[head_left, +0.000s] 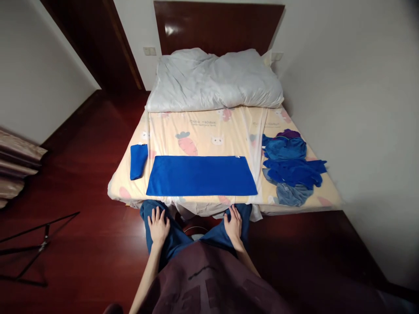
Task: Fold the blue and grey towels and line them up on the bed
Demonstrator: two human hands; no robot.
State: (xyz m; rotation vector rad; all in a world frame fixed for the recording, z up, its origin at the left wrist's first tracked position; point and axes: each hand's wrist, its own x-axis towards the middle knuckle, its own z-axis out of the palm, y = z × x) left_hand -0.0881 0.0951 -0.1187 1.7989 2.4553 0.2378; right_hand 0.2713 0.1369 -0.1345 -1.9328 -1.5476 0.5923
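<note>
My left hand [159, 226] rests flat on my left thigh, fingers spread and holding nothing. On the other thigh lies my right hand [233, 223], its fingers also stretched out and bare. Just beyond my knees, a blue towel [201, 175] is spread smooth on the bed, its long side towards me and a small white tag at its far edge. Left of it sits a folded blue cloth [139, 162]. To the right is a loose pile of crumpled cloths [290, 168] in blue, grey-blue and purple. Neither hand touches any of the cloths.
A bed [127, 190] with a carrot-and-rabbit sheet stands before me, a white quilt [212, 83] bunched by the dark headboard [219, 26]. Black tripod legs [42, 246] stand on the floor at left, near a curtain [16, 168]. A wall runs along the right.
</note>
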